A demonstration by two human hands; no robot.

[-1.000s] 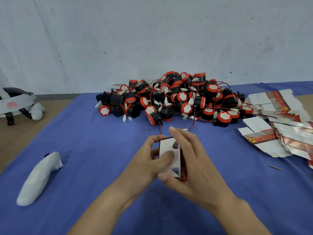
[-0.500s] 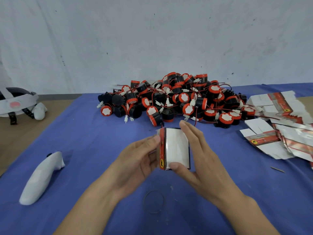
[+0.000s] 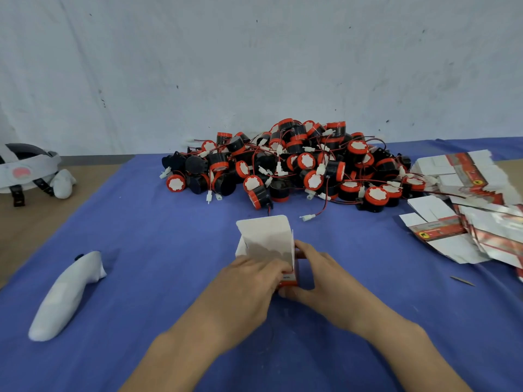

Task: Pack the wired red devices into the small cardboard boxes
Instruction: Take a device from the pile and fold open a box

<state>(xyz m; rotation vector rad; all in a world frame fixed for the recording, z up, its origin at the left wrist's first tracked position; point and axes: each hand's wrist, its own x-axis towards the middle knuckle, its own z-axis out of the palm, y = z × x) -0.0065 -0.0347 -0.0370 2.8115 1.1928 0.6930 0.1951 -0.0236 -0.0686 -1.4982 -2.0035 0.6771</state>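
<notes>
Cardboard this thin looks light and easy to crease, so the box (image 3: pixel 266 241) is best held by its side walls near the base, not by the raised flap. In the head view it stands upright on the blue cloth (image 3: pixel 141 250), top flap open. The left hand (image 3: pixel 249 281) curls round its near-left side, and the right hand (image 3: pixel 319 273) pinches its right edge between thumb and fingers. Both forearms reach in low. The devices (image 3: pixel 297 165) are heaped well behind, and their loose wires will probably snag.
</notes>
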